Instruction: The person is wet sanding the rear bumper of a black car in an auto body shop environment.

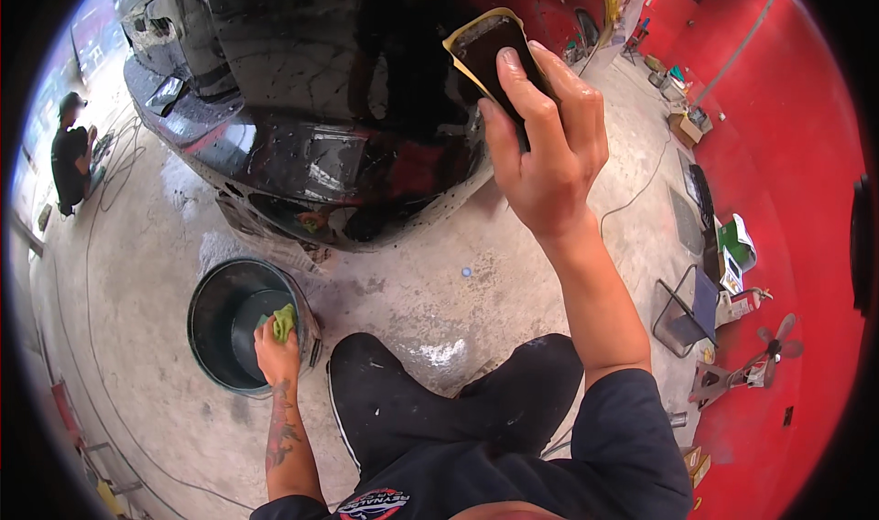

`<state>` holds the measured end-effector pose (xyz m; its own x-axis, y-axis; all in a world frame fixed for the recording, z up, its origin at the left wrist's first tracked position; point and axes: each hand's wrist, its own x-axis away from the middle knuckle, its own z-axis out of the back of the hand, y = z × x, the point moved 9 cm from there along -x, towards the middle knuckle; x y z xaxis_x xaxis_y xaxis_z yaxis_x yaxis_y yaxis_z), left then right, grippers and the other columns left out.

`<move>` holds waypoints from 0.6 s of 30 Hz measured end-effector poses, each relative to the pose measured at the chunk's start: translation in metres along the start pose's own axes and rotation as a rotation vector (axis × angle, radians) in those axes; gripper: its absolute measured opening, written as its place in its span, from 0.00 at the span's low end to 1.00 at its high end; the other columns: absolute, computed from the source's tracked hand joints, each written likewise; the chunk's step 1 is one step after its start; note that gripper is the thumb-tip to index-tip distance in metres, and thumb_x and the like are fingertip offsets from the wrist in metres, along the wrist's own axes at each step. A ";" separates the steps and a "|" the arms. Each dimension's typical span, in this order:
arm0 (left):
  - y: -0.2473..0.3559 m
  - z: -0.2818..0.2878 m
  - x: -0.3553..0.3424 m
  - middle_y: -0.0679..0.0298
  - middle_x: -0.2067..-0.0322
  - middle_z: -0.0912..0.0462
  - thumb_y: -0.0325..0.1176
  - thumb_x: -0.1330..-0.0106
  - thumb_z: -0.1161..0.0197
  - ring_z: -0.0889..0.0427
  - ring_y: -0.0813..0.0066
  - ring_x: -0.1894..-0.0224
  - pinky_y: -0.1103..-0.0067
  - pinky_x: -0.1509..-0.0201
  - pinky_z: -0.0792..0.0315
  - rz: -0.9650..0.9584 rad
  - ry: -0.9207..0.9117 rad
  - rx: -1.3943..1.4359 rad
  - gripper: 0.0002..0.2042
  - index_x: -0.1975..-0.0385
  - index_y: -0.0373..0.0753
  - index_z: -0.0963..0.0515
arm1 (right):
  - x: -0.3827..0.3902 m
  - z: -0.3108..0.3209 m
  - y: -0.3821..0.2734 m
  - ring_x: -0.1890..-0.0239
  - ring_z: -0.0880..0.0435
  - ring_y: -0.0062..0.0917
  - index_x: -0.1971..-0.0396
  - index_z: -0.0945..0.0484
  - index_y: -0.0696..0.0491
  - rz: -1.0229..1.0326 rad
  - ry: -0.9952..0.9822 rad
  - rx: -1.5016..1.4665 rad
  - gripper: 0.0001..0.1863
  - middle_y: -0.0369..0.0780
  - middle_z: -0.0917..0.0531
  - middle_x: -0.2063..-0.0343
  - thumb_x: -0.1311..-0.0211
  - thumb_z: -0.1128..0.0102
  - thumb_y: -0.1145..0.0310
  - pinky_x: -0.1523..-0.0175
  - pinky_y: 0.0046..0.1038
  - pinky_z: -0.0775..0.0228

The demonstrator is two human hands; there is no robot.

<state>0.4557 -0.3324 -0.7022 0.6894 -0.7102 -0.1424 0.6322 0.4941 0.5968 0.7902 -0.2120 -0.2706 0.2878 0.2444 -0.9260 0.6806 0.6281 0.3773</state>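
Observation:
My left hand point(276, 353) is closed round a crumpled green cloth point(284, 321) over the mouth of a dark bucket point(196, 330) with water in it. Up at the right, my right hand point(549, 145) grips a dark sanding block point(502, 60) with yellowish sandpaper folded about it. The block lies at the edge of a glossy black car body point(275, 71), which looks wet and carries drops and reflections. My fingertips press on the block's back; its underside is hidden.
A person in dark clothes point(70, 158) crouches at the far left beside cables. At the right, along a red wall point(797, 209), stand a folding chair point(687, 314), a fan point(776, 348) and cardboard boxes point(685, 128). A cable point(632, 201) crosses the concrete floor point(403, 291).

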 end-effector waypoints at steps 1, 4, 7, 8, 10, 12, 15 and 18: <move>0.001 0.000 -0.001 0.54 0.47 0.23 0.36 0.41 0.31 0.22 0.49 0.46 0.61 0.45 0.26 -0.007 -0.005 -0.001 0.23 0.45 0.44 0.22 | 0.002 0.000 0.002 0.60 0.19 0.29 0.54 0.14 0.44 -0.013 -0.005 -0.002 0.24 0.37 0.17 0.53 0.56 0.26 0.71 0.61 0.27 0.29; -0.001 -0.002 -0.001 0.54 0.47 0.23 0.36 0.41 0.31 0.22 0.49 0.46 0.61 0.45 0.26 -0.027 0.012 0.016 0.23 0.45 0.44 0.22 | -0.021 -0.004 -0.001 0.61 0.19 0.31 0.54 0.15 0.45 0.017 0.015 -0.003 0.24 0.38 0.17 0.52 0.56 0.26 0.72 0.61 0.29 0.29; -0.002 -0.001 0.001 0.54 0.47 0.23 0.36 0.41 0.31 0.22 0.49 0.46 0.61 0.44 0.27 -0.015 0.016 0.015 0.22 0.45 0.44 0.22 | -0.018 -0.005 -0.004 0.61 0.20 0.31 0.53 0.15 0.45 0.015 0.036 -0.018 0.24 0.39 0.17 0.52 0.56 0.26 0.72 0.60 0.29 0.28; -0.002 -0.001 0.000 0.54 0.47 0.23 0.36 0.41 0.31 0.22 0.49 0.46 0.61 0.44 0.27 -0.014 0.017 0.015 0.22 0.45 0.44 0.22 | -0.011 -0.003 -0.004 0.61 0.20 0.30 0.53 0.15 0.45 0.006 0.016 -0.014 0.24 0.38 0.18 0.52 0.56 0.26 0.72 0.60 0.29 0.29; -0.004 -0.001 -0.001 0.54 0.46 0.23 0.36 0.41 0.31 0.22 0.49 0.46 0.61 0.44 0.27 -0.009 0.005 -0.012 0.23 0.44 0.44 0.22 | 0.002 -0.002 -0.001 0.60 0.21 0.30 0.53 0.15 0.45 -0.014 0.006 -0.015 0.24 0.38 0.18 0.52 0.55 0.26 0.71 0.59 0.28 0.29; -0.001 -0.001 -0.002 0.54 0.46 0.23 0.36 0.41 0.31 0.22 0.49 0.46 0.61 0.44 0.27 -0.016 0.002 0.003 0.23 0.44 0.44 0.22 | -0.006 -0.004 0.000 0.60 0.21 0.30 0.52 0.15 0.45 -0.001 0.008 -0.011 0.24 0.38 0.18 0.52 0.55 0.26 0.71 0.58 0.28 0.28; 0.001 -0.003 -0.001 0.55 0.46 0.23 0.36 0.41 0.31 0.22 0.49 0.46 0.61 0.44 0.27 -0.011 -0.006 0.025 0.22 0.45 0.44 0.22 | -0.032 -0.004 0.002 0.57 0.19 0.32 0.51 0.16 0.48 -0.007 -0.012 -0.023 0.25 0.40 0.17 0.51 0.55 0.26 0.73 0.52 0.31 0.26; -0.003 -0.003 0.000 0.55 0.46 0.23 0.36 0.41 0.31 0.22 0.49 0.46 0.61 0.44 0.26 -0.003 0.000 0.017 0.22 0.45 0.44 0.22 | -0.052 0.018 -0.010 0.51 0.19 0.45 0.48 0.20 0.59 0.254 0.104 0.029 0.23 0.50 0.18 0.51 0.47 0.32 0.77 0.45 0.38 0.27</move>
<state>0.4545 -0.3324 -0.7064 0.6875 -0.7118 -0.1437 0.6281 0.4836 0.6095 0.7810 -0.2442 -0.2258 0.3819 0.4672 -0.7974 0.6146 0.5160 0.5966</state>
